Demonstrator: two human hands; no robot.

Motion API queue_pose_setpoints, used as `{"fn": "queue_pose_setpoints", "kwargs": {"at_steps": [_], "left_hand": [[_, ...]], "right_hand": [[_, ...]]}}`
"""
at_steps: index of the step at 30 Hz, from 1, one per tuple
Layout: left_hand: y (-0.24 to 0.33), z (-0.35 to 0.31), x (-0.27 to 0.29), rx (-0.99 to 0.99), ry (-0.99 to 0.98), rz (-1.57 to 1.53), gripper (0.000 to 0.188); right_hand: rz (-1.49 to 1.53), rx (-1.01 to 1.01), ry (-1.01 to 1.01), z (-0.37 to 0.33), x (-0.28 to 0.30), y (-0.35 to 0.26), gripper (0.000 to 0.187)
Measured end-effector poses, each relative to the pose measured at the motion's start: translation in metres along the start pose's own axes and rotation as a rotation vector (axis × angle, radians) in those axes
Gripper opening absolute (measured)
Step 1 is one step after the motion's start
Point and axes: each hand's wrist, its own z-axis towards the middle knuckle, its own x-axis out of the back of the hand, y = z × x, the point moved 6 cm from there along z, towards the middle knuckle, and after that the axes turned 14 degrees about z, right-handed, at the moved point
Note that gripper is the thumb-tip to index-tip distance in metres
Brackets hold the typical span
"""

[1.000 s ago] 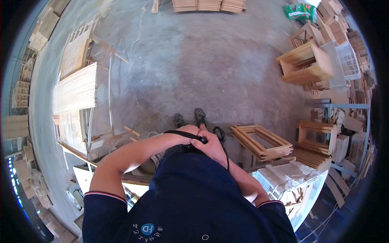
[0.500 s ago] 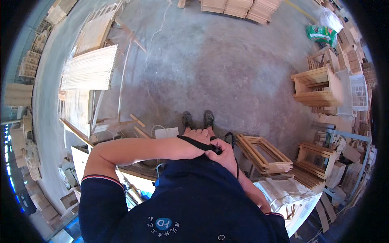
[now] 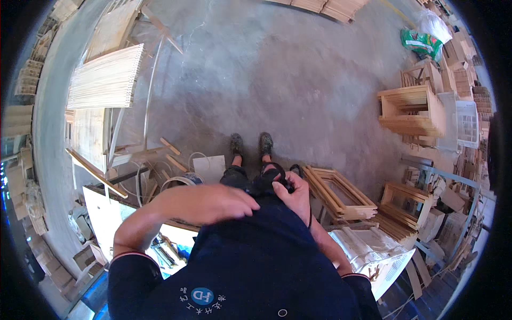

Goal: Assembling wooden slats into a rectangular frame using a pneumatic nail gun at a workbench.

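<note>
My right hand (image 3: 294, 194) is closed on a black strap (image 3: 277, 172) in front of my waist. The strap makes a loop above the fingers, and a dark band runs down along my right wrist. My left hand (image 3: 226, 205) lies across the front of my dark shirt (image 3: 250, 250), apart from the strap. Motion smears its fingers, and nothing can be made out in them. Just right of the strap, a small black loop (image 3: 296, 169) shows beside the wooden frames (image 3: 341, 194).
A white-topped table (image 3: 101, 213) with metal tools stands at my left, a bucket (image 3: 181, 181) beyond it. Pale wooden slats (image 3: 106, 77) are stacked farther left. Wooden boxes (image 3: 410, 109) and a green sack (image 3: 421, 42) stand right. A plastic-covered stack (image 3: 368, 245) is near my right elbow.
My left hand has come out of the black strap and moved left, toward my body. My right hand keeps hold of the strap. The view has shifted slightly.
</note>
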Motion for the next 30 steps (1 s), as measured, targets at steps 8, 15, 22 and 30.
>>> {"fn": "queue_pose_setpoints", "kwargs": {"at_steps": [8,15,22,30], "left_hand": [[-0.151,-0.132,-0.117,0.903,0.220,-0.160,0.030],[-0.107,-0.211,-0.233,1.331,0.102,-0.338,0.034],[-0.075,-0.194,-0.277,1.318,0.212,-0.647,0.054],[-0.083,-0.175,-0.314,1.067,0.624,-0.646,0.043]], "right_hand": [[-0.108,-0.064,0.080,0.006,0.013,0.016,0.019],[-0.168,-0.064,0.060,0.006,0.029,0.018,0.013],[-0.100,0.003,0.082,0.009,0.037,0.031,0.017],[-0.112,-0.002,0.061,0.012,0.033,0.030,0.013]]}}
